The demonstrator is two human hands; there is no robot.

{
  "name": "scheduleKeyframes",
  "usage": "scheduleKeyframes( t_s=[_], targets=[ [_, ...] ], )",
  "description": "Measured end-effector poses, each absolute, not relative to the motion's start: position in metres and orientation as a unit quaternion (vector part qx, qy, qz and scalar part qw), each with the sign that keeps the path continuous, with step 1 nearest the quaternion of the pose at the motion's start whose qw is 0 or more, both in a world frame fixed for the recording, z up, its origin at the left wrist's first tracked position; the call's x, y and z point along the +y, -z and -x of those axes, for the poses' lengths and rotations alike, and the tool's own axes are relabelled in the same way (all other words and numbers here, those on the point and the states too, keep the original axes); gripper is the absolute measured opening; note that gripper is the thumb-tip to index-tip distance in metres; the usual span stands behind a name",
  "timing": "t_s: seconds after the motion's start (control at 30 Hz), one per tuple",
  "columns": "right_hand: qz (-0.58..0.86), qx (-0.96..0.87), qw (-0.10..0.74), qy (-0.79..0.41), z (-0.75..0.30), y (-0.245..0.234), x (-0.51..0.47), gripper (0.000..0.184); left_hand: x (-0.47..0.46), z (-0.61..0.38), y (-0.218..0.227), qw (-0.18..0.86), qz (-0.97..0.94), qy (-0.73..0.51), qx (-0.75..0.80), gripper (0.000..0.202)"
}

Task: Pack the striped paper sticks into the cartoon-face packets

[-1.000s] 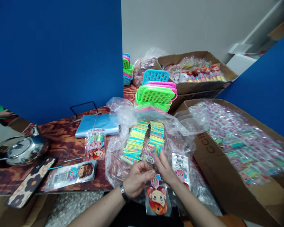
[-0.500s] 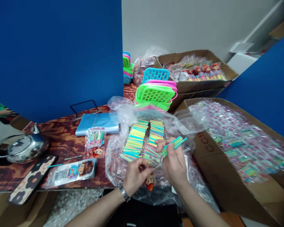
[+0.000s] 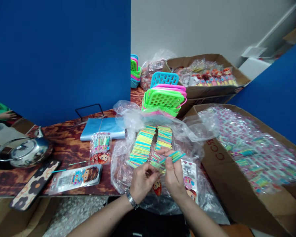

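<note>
In the middle, my right hand (image 3: 174, 179) grips a small bundle of thin coloured sticks (image 3: 175, 156), blue, green and yellow. My left hand (image 3: 142, 181), with a metal watch band at the wrist, pinches a small clear packet whose printed red-haired cartoon figure (image 3: 157, 187) shows between the hands. The lower ends of the bundle are close to the packet's mouth; whether they are inside it I cannot make out. Just beyond lie two rows of loose sticks (image 3: 141, 144) on a crumpled clear plastic sheet (image 3: 118, 171). A printed packet (image 3: 190, 174) lies beside my right hand.
Stacked plastic baskets (image 3: 165, 98) stand behind the sticks. An open carton (image 3: 219, 174) of filled packets is at right, another carton (image 3: 207, 90) behind. Leftward are a blue plastic stack (image 3: 101, 128), a filled packet (image 3: 100, 148), flat packets (image 3: 76, 179), a phone (image 3: 34, 186) and a kettle (image 3: 31, 151).
My right hand has moved left and slightly down with the sticks, bringing them nearer my left hand. More of the printed packet on the right is uncovered. The view has shifted slightly.
</note>
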State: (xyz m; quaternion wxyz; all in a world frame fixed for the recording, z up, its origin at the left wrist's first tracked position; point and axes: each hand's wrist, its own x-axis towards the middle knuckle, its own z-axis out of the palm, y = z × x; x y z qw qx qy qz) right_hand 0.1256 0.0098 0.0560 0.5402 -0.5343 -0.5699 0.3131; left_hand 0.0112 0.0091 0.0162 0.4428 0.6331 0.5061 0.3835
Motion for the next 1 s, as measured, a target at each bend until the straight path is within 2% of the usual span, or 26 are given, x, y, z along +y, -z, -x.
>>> scheduleKeyframes(
  t_s=[0.13,0.23,0.37,0.5,0.73,0.87,1.0],
  targets=[
    [0.526,-0.640,0.478,-0.292,-0.140,-0.054,0.006,0.028,0.015,-0.003,-0.022,0.389,-0.687,-0.375,0.486,0.011],
    [0.509,-0.670,0.471,-0.265,-0.157,-0.062,0.007,0.036,0.017,0.004,-0.024,0.365,-0.717,-0.370,0.465,0.016],
    [0.498,-0.727,0.438,-0.179,-0.173,-0.076,0.012,0.028,0.019,0.007,-0.023,0.343,-0.730,-0.381,0.452,0.019],
    [0.458,-0.791,0.396,-0.082,-0.173,-0.083,0.012,0.031,0.019,0.007,-0.020,0.321,-0.737,-0.403,0.436,0.013],
    [0.429,-0.830,0.353,-0.056,-0.174,-0.087,0.012,0.028,0.019,0.009,-0.022,0.298,-0.759,-0.404,0.415,0.008],
    [0.402,-0.866,0.296,-0.007,-0.175,-0.088,0.014,0.020,0.018,0.009,-0.021,0.295,-0.759,-0.408,0.412,0.005],
    [0.401,-0.864,0.301,-0.041,-0.174,-0.092,0.017,0.016,0.018,0.009,-0.020,0.299,-0.761,-0.409,0.404,0.009]
  ],
)
